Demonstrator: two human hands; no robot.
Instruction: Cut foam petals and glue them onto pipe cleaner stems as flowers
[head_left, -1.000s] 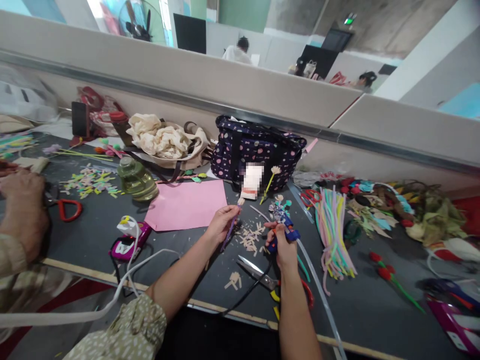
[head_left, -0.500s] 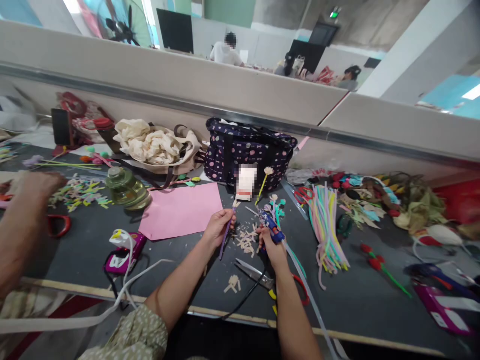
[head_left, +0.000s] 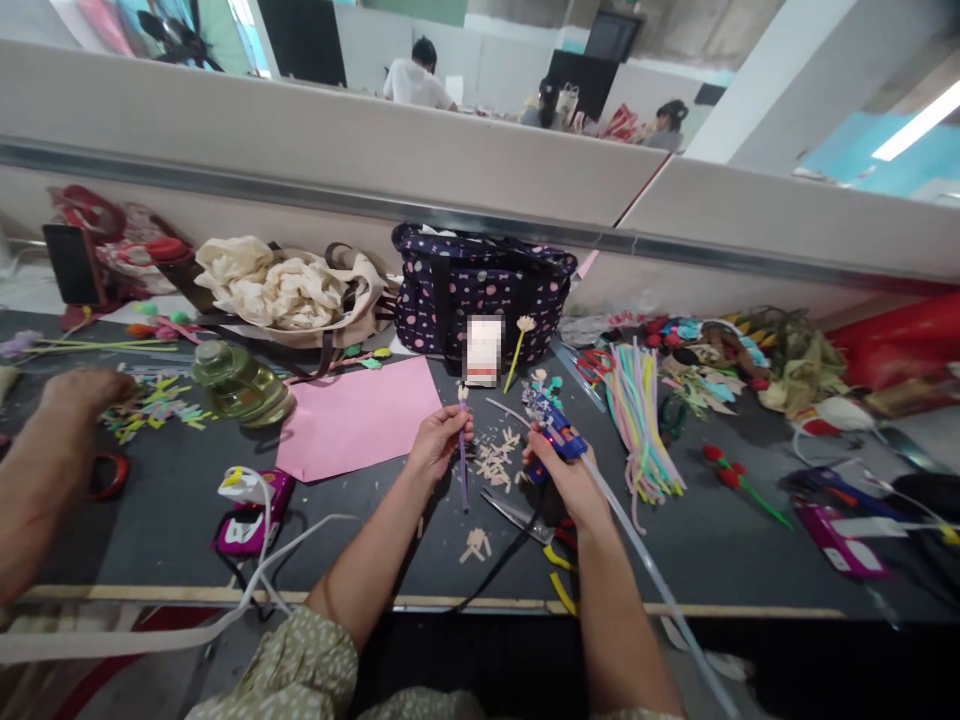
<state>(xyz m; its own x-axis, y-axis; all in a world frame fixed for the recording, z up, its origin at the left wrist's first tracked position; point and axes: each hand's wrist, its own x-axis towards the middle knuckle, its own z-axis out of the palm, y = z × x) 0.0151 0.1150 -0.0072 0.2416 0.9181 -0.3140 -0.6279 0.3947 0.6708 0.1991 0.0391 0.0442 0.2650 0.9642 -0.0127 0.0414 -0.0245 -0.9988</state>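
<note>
Between the fingertips of my left hand (head_left: 439, 440) is a thin purple pipe-cleaner stem (head_left: 464, 480), upright, with small pale pieces at its top. My right hand (head_left: 562, 462) is wrapped round a blue glue gun (head_left: 556, 428), whose nozzle end points up and left. A long clear glue stick (head_left: 649, 560) trails from the gun's back end. Small cream pieces (head_left: 495, 462) lie scattered between my hands, with a smaller heap (head_left: 475, 545) nearer me. Below the glue gun rest scissors (head_left: 517, 515), their handles partly behind my right wrist.
A pink sheet (head_left: 360, 420) lies left of my hands, beside a bottle of yellowish liquid (head_left: 244, 385). Behind stands a dark patterned bag (head_left: 480, 280). Pastel pipe cleaners (head_left: 641, 420) lie to the right. A co-worker's arm (head_left: 52, 470) reaches in from the left, near a purple power strip (head_left: 255, 515).
The purple stem has turned from slanted to nearly upright in my left hand. My right hand and the glue gun have shifted slightly away to the right. The camera view has also shifted.
</note>
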